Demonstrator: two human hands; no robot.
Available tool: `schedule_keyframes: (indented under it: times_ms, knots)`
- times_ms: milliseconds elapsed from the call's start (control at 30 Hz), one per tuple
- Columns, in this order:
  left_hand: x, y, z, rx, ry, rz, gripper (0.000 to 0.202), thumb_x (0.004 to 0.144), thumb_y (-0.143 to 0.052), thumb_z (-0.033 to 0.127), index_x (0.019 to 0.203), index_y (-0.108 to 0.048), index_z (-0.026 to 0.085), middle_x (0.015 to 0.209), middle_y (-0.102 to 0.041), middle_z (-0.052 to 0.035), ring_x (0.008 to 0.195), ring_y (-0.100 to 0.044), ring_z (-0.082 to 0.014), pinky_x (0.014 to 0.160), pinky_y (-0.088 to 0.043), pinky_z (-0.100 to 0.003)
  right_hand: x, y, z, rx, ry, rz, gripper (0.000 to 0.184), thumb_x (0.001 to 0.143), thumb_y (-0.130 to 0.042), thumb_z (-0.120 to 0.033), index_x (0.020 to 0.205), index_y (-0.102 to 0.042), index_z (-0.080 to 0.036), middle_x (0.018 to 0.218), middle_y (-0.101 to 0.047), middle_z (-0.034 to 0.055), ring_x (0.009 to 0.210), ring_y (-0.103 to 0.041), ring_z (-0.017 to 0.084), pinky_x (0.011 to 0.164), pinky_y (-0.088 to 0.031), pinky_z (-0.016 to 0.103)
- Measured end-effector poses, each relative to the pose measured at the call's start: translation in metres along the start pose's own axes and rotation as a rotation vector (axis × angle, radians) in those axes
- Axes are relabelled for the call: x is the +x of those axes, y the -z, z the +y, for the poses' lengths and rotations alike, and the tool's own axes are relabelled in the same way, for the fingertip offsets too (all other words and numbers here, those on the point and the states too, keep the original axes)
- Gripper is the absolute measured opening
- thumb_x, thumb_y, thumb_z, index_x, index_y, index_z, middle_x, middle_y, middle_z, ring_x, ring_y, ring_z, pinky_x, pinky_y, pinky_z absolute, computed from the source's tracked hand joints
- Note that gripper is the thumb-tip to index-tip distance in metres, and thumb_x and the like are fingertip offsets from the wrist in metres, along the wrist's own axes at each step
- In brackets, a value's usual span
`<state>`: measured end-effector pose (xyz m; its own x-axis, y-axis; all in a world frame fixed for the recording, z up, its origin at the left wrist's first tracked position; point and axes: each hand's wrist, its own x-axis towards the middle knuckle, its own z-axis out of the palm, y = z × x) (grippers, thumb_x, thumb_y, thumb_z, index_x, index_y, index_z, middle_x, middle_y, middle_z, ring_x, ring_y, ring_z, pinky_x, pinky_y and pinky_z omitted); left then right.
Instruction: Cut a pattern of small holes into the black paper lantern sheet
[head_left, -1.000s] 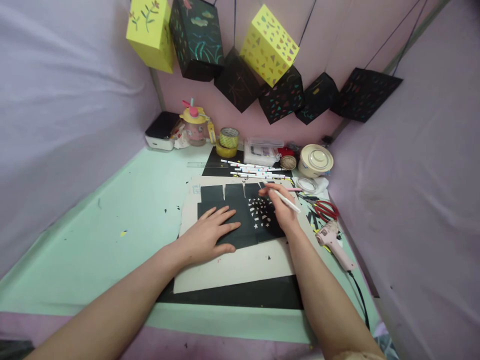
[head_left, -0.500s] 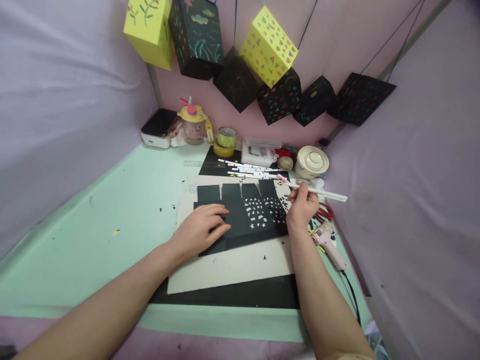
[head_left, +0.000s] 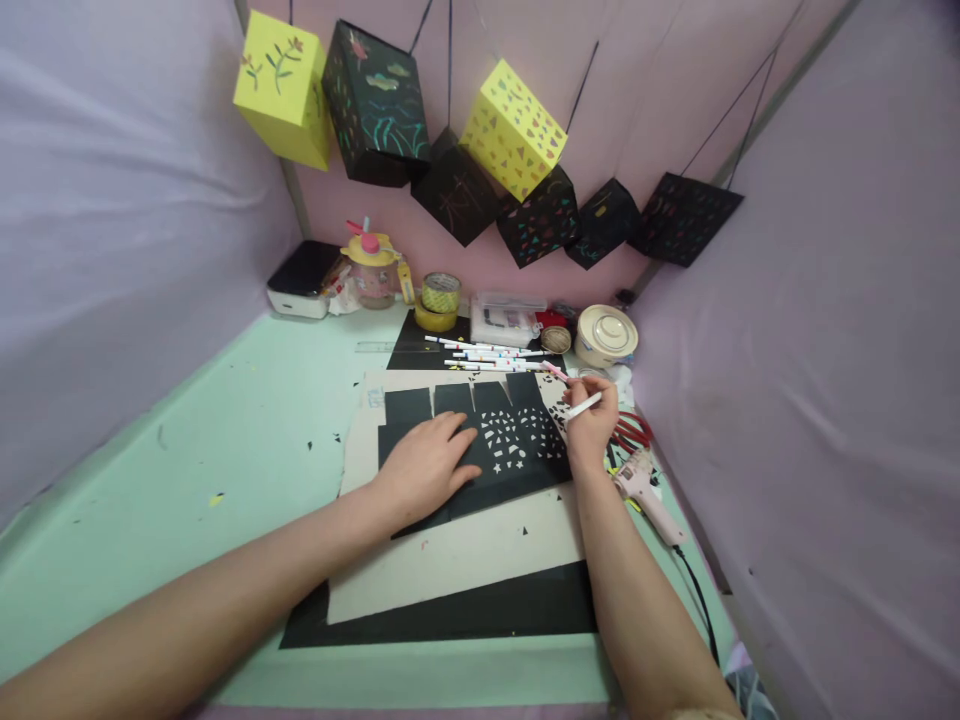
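A black paper cut-out with flaps along its top and small shapes cut through its right half lies on a beige board. My left hand rests flat on the paper's left part, fingers stretched out. My right hand sits at the paper's right edge, closed around a thin white pen-like tool that points up and to the right.
Several white markers lie behind the board. Red scissors and a pink glue gun are to the right. Tape rolls, a round tin, a bottle and a plastic box line the wall. Paper lanterns hang above.
My right hand lifted off the patterned part, swung out to the right with the tool, then came back to the paper's right edge. My left hand stayed on the paper.
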<state>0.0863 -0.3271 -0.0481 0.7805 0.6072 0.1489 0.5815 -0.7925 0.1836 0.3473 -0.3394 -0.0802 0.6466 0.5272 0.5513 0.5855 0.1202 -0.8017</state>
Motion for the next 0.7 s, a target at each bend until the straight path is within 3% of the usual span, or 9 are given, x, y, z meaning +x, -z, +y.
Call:
schedule_keyframes:
  times_ms: [167,267,367,533,700]
  knots:
    - [-0.005,-0.026,-0.002,0.009,-0.028,-0.016,0.057,0.090,-0.056,0.048,0.134,-0.052,0.012,0.145,-0.045,-0.0184,0.136,-0.039,-0.0365,0.109,-0.036,-0.049,0.029,0.007,0.004,-0.397,0.079,-0.227,0.011,0.085,-0.051,-0.028,0.091,-0.055,-0.019,0.092,-0.065,0.0072,0.087,-0.059,0.022,0.077,-0.042,0.032]
    - [-0.010,-0.028,-0.004,-0.001,-0.073,-0.021,0.055,0.091,-0.054,0.049,0.133,-0.054,0.014,0.144,-0.048,-0.0157,0.135,-0.040,-0.0344,0.110,-0.035,-0.048,0.059,0.002,0.005,-0.662,0.108,-0.417,0.008,0.080,-0.057,-0.018,0.087,-0.058,-0.018,0.086,-0.066,0.0104,0.089,-0.058,0.027,0.078,-0.039,0.034]
    - [-0.012,-0.027,-0.005,-0.013,-0.115,-0.015,0.054,0.089,-0.055,0.051,0.130,-0.056,0.015,0.142,-0.050,-0.0142,0.134,-0.042,-0.0333,0.110,-0.036,-0.046,0.077,-0.011,0.004,-0.889,0.133,-0.550,0.009,0.082,-0.058,-0.019,0.090,-0.060,-0.016,0.088,-0.068,0.0145,0.092,-0.060,0.029,0.080,-0.038,0.036]
    - [-0.012,-0.028,-0.006,-0.023,-0.132,0.020,0.053,0.089,-0.056,0.050,0.128,-0.058,0.015,0.140,-0.052,-0.0146,0.133,-0.044,-0.0336,0.109,-0.036,-0.046,0.077,-0.026,0.005,-1.167,0.162,-0.666,0.015,0.089,-0.052,-0.021,0.100,-0.060,-0.015,0.092,-0.070,0.0171,0.093,-0.064,0.028,0.080,-0.039,0.035]
    - [-0.013,-0.030,-0.006,-0.032,-0.137,0.040,0.049,0.088,-0.057,0.049,0.125,-0.060,0.015,0.138,-0.054,-0.0146,0.131,-0.046,-0.0333,0.108,-0.037,-0.046,0.074,-0.022,-0.002,-1.288,0.229,-0.690,0.020,0.094,-0.044,-0.022,0.103,-0.060,-0.013,0.092,-0.070,0.0178,0.092,-0.065,0.028,0.076,-0.039,0.034]
